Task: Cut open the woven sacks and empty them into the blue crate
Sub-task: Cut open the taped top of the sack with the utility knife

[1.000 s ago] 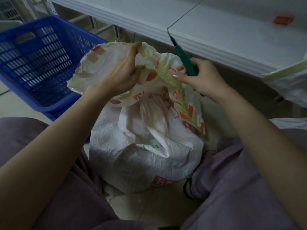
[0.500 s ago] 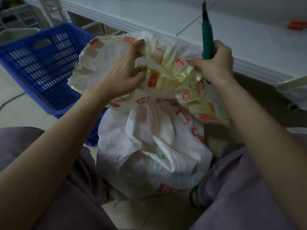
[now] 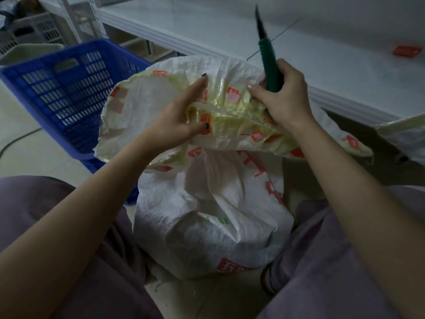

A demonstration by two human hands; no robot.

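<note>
1. Since the frame one second ago, the knife [image 3: 268,63] has turned from a slant to almost upright. The mouth of the woven sack [image 3: 207,226] has also been lifted and pulled wider between the two hands.
2. The woven sack stands on the floor [image 3: 23,146] between the person's legs in purple trousers [image 3: 46,203], in front of the front edge of the white bench [image 3: 230,31]. Its body is full and round, and its white cloth carries red print.
3. The left hand [image 3: 174,120] holds the left part of the sack mouth. Its thumb presses a fold of the cloth from below and the forefinger lies straight along the top. I cannot tell how the other fingers lie, because the fold hides them.
4. The right hand [image 3: 284,100] has its fingers curled round the green handle of the knife, with the dark blade pointing up and away. The fingertips of this hand also pinch the gathered edge of the sack.
5. Between the hands, a yellowish plastic liner [image 3: 230,109] shows inside the open mouth.
6. The blue crate [image 3: 57,93] stands on the floor to the left, just beside the sack and partly behind its spread mouth.
7. A small orange piece [image 3: 407,51] lies on the bench toward its right end, back from the front edge.
8. Another sack [image 3: 407,134] shows at the right, below the front edge of the bench.
</note>
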